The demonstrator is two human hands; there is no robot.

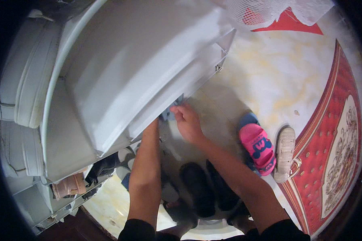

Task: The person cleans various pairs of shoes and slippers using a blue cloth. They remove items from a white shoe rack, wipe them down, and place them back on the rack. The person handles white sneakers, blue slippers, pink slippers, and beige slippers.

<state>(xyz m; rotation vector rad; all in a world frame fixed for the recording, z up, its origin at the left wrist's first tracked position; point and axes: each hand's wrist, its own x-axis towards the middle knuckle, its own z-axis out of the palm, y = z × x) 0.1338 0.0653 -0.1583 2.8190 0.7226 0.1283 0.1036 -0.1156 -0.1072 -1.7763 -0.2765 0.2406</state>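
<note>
A white shoe rack with tilted panels fills the upper left. At its lower edge, my right hand has its fingers curled beside a grey-blue item that is partly hidden; whether it grips this item is unclear. The left forearm reaches under the same edge, and my left hand is hidden behind the panel. Dark slippers lie below my hands, in shadow. Pale-soled shoes stand by the rack's lower part, left of my left forearm.
A pink slipper with blue lettering and a beige slipper lie on the marble-look floor at right, beside a red patterned mat. White mesh hangs at the top. Pink shoes sit in the rack at lower left.
</note>
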